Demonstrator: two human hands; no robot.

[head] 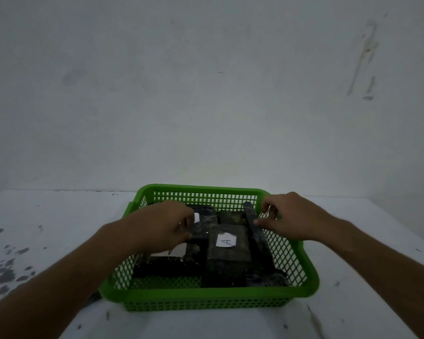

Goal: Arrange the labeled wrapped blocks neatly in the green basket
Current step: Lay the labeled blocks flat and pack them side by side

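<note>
one head-worn wide-angle view looks forward and down from the near side, close over the green perforated plastic basket (220, 298), facing the far grey wall (206, 81).

Dark wrapped blocks (227, 255) — one labeled A — fill the green basket (206, 298).

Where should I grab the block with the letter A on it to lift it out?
Come from above and pinch block A across its two long sides. Its label faces up, so the top is open, but dark blocks crowd both sides, so slip the fingertips in carefully.
</note>
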